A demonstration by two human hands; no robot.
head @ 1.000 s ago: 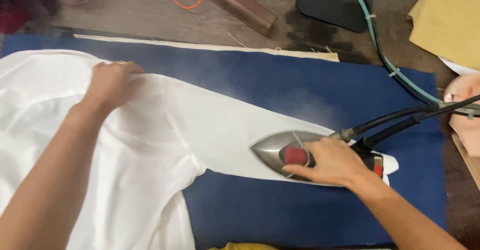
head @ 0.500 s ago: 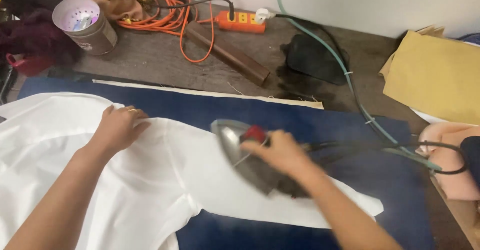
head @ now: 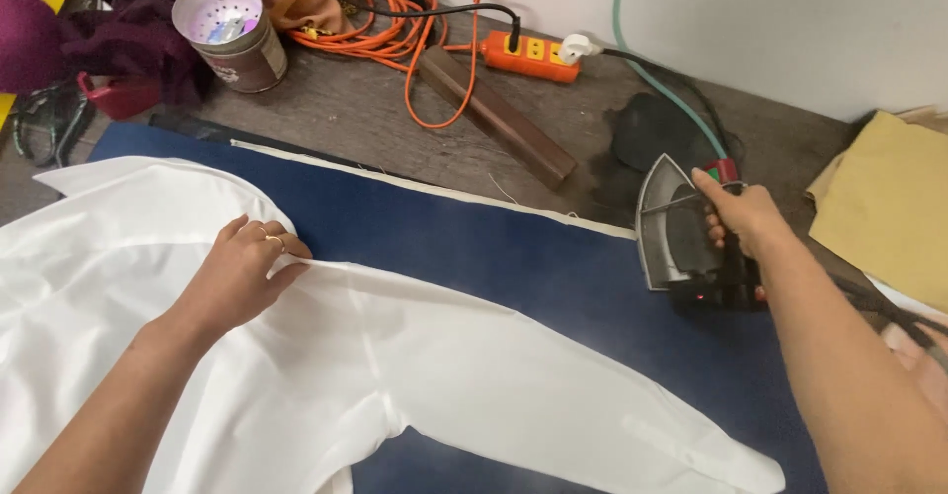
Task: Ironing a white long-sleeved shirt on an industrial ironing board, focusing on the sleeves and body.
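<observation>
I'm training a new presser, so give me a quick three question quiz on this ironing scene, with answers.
1. True or false: the iron lies flat on the white shirt.
2. Which hand presses the shirt near the shoulder?
3. The shirt lies on: A) blue pad B) bare wood C) yellow paper.

Key:
1. False; the right hand holds it tipped up, off the shirt.
2. The left hand.
3. A, the blue pad.

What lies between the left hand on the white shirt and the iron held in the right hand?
In the head view, only bare blue ironing mat and the upper edge of the shirt sleeve separate left hand from iron.
</observation>
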